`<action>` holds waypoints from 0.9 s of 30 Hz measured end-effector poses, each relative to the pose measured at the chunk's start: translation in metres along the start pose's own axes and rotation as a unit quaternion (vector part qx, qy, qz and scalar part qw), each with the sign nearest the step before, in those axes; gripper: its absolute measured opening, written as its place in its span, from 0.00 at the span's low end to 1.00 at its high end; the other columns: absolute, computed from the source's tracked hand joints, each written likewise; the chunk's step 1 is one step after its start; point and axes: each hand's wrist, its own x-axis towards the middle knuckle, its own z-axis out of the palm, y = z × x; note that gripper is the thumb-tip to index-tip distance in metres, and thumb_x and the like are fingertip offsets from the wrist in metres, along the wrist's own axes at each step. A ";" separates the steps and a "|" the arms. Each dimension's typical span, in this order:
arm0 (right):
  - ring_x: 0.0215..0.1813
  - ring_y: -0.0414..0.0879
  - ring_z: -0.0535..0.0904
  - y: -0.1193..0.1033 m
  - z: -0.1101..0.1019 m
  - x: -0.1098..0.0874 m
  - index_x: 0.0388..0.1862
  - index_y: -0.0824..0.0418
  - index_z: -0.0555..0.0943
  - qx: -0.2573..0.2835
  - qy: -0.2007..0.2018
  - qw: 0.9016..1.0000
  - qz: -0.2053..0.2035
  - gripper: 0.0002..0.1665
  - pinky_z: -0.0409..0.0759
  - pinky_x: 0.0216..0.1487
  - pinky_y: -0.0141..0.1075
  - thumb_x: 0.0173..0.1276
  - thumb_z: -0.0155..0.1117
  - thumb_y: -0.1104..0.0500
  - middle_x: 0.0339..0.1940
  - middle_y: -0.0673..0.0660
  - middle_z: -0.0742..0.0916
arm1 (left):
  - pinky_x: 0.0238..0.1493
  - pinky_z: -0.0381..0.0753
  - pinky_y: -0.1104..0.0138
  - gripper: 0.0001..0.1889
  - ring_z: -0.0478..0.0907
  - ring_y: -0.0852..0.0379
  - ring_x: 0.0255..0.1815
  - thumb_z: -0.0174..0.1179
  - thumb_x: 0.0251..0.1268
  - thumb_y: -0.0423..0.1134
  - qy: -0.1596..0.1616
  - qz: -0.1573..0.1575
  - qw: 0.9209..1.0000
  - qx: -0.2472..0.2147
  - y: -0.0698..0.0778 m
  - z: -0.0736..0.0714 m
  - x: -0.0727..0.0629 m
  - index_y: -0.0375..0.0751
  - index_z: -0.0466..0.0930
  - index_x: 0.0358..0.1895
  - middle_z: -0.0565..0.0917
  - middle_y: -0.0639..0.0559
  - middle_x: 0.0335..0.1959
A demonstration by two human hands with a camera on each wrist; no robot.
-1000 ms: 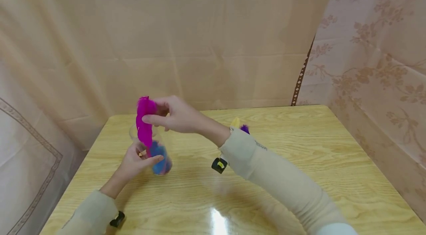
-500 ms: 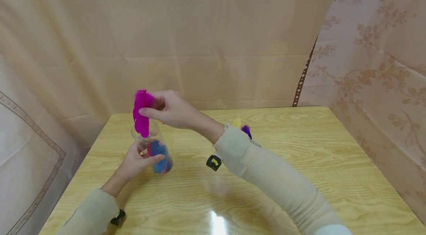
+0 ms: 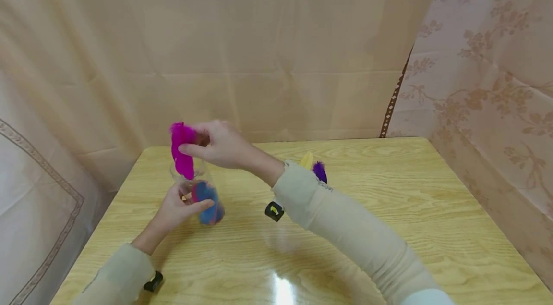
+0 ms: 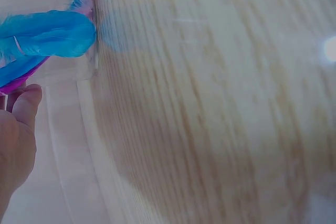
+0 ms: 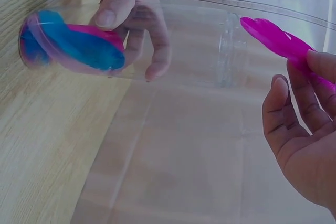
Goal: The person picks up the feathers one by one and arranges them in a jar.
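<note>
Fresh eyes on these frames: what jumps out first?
The bright magenta feather in the right hand, just off the mouth of a clear jar. Next, the blue feathers inside that jar, which the left hand grips. Then yellow and purple feathers showing past the right sleeve.
</note>
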 end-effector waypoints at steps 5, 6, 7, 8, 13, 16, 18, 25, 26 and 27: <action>0.31 0.42 0.80 0.002 0.001 0.000 0.50 0.62 0.85 -0.023 -0.007 1.000 -0.002 0.12 0.78 0.34 0.31 0.73 0.67 0.56 0.32 0.48 0.89 | 0.48 0.79 0.61 0.36 0.77 0.54 0.53 0.71 0.63 0.33 0.004 0.001 1.000 0.007 0.002 0.000 0.000 0.49 0.67 0.73 0.84 0.47 0.56; 0.31 0.41 0.79 0.002 0.001 0.000 0.50 0.61 0.85 -0.028 -0.006 1.000 -0.004 0.12 0.77 0.33 0.31 0.73 0.68 0.56 0.31 0.48 0.89 | 0.48 0.79 0.61 0.36 0.77 0.54 0.53 0.71 0.63 0.33 0.004 0.001 1.000 0.008 0.002 0.000 0.000 0.49 0.67 0.73 0.84 0.47 0.55; 0.30 0.40 0.79 0.003 0.002 0.001 0.50 0.61 0.85 -0.033 -0.006 0.999 -0.003 0.12 0.77 0.32 0.30 0.73 0.68 0.56 0.31 0.48 0.89 | 0.47 0.79 0.61 0.35 0.77 0.54 0.53 0.71 0.63 0.32 0.005 0.001 1.000 0.009 0.001 0.000 0.000 0.49 0.67 0.72 0.84 0.47 0.55; 0.30 0.40 0.79 0.003 0.002 0.001 0.50 0.61 0.85 -0.035 -0.005 0.999 -0.002 0.12 0.76 0.32 0.30 0.73 0.67 0.56 0.31 0.48 0.89 | 0.47 0.79 0.61 0.35 0.77 0.54 0.53 0.71 0.63 0.32 0.005 0.001 1.000 0.010 0.001 0.001 0.000 0.49 0.67 0.72 0.84 0.47 0.55; 0.27 0.42 0.77 0.004 0.003 0.002 0.49 0.61 0.85 -0.043 0.005 0.999 -0.005 0.12 0.73 0.28 0.30 0.73 0.67 0.55 0.29 0.50 0.88 | 0.45 0.78 0.63 0.35 0.77 0.54 0.52 0.71 0.63 0.33 0.010 0.003 1.000 0.018 -0.001 0.001 0.000 0.48 0.68 0.73 0.85 0.47 0.55; 0.27 0.41 0.77 0.005 0.005 0.003 0.47 0.61 0.85 -0.054 0.005 0.999 -0.006 0.11 0.74 0.28 0.30 0.73 0.68 0.55 0.30 0.51 0.89 | 0.44 0.77 0.62 0.35 0.76 0.54 0.51 0.71 0.63 0.33 0.012 0.001 1.000 0.023 -0.002 0.001 0.000 0.46 0.68 0.72 0.85 0.46 0.55; 0.27 0.39 0.78 0.006 0.006 0.003 0.47 0.61 0.85 -0.065 0.002 0.998 -0.005 0.11 0.74 0.28 0.29 0.73 0.68 0.55 0.31 0.52 0.89 | 0.45 0.77 0.62 0.34 0.76 0.54 0.52 0.71 0.63 0.33 0.012 -0.001 1.000 0.028 -0.001 0.001 0.000 0.45 0.68 0.72 0.84 0.45 0.55; 0.25 0.37 0.75 0.011 0.008 0.003 0.48 0.60 0.85 -0.091 -0.005 0.996 0.003 0.11 0.70 0.26 0.28 0.73 0.67 0.55 0.30 0.52 0.90 | 0.48 0.77 0.59 0.28 0.75 0.52 0.54 0.71 0.64 0.35 0.007 -0.017 0.999 0.036 0.001 0.001 0.000 0.42 0.72 0.67 0.83 0.44 0.57; 0.24 0.37 0.75 0.012 0.009 0.003 0.48 0.60 0.85 -0.092 -0.004 0.996 0.001 0.11 0.70 0.25 0.28 0.73 0.67 0.55 0.30 0.53 0.90 | 0.48 0.77 0.59 0.28 0.75 0.51 0.54 0.71 0.64 0.35 0.006 -0.019 0.999 0.034 0.002 0.001 0.000 0.42 0.72 0.66 0.83 0.44 0.56; 0.24 0.37 0.75 0.012 0.009 0.003 0.47 0.60 0.85 -0.091 -0.004 0.996 0.001 0.10 0.69 0.25 0.28 0.73 0.67 0.55 0.30 0.53 0.90 | 0.48 0.78 0.59 0.28 0.75 0.51 0.54 0.70 0.64 0.35 0.005 -0.020 0.999 0.032 0.002 0.001 0.000 0.42 0.72 0.66 0.83 0.44 0.56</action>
